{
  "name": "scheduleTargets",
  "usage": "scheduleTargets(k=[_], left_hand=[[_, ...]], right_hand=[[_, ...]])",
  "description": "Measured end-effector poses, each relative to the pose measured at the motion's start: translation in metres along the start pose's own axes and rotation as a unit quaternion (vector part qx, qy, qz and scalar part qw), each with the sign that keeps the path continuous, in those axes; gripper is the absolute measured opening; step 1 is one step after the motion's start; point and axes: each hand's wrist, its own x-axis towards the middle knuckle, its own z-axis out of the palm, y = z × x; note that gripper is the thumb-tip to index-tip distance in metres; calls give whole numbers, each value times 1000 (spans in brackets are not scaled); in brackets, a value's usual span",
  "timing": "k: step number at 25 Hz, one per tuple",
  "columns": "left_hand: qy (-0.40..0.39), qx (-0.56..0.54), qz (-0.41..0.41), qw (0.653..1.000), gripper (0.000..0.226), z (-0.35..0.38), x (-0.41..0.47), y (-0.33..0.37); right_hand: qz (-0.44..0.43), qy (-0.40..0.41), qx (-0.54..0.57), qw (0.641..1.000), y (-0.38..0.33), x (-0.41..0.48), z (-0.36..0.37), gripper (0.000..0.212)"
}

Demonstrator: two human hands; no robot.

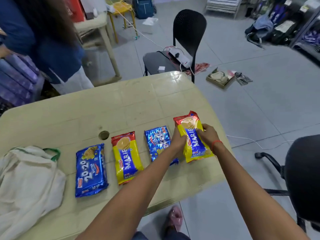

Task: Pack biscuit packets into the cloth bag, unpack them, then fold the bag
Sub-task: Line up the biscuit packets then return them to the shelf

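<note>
Several biscuit packets lie in a row on the cream plastic table (121,104). From the left: a blue 20-20 packet (90,170), a yellow Marie packet (127,157), a second blue packet (156,142) partly under my left arm, and a yellow Marie packet (193,137) at the right end. My left hand (178,140) grips that right-end packet's left edge and my right hand (208,135) grips its right edge. The white cloth bag (29,179) with green handles lies crumpled at the table's left.
A person in blue stands beyond the table's far left corner (52,40). A black chair (183,42) with a power strip stands behind the table, another black chair (301,179) at the right. The table's right edge is close to the held packet.
</note>
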Motion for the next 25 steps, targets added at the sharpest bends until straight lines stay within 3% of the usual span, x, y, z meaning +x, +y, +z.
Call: scheduleTargets(k=[5,10,12,17,21,23,25], left_hand=[[-57,27,-10,998,78,11,28,-24],[-35,34,-16,999,71,-4,1,0],[19,60,-3,998,64,-28,-3,-4],[144,4,30,989,50,-117,-28,-14],[282,4,40,958,45,-208,-61,-36],[367,70,2,927,47,-257,-78,-61],[400,136,-77,903,51,-298,-94,-90]], right_hand=[[9,-40,-42,998,20,8,1,48],[12,3,-107,994,-6,2,9,55],[-35,-1,-102,994,-35,-6,29,52],[-93,-125,-76,985,-101,-36,115,53],[-121,-127,-7,984,-143,-71,186,40],[-138,-133,22,981,-159,-92,225,33],[-151,-196,-20,969,-168,-114,268,30]])
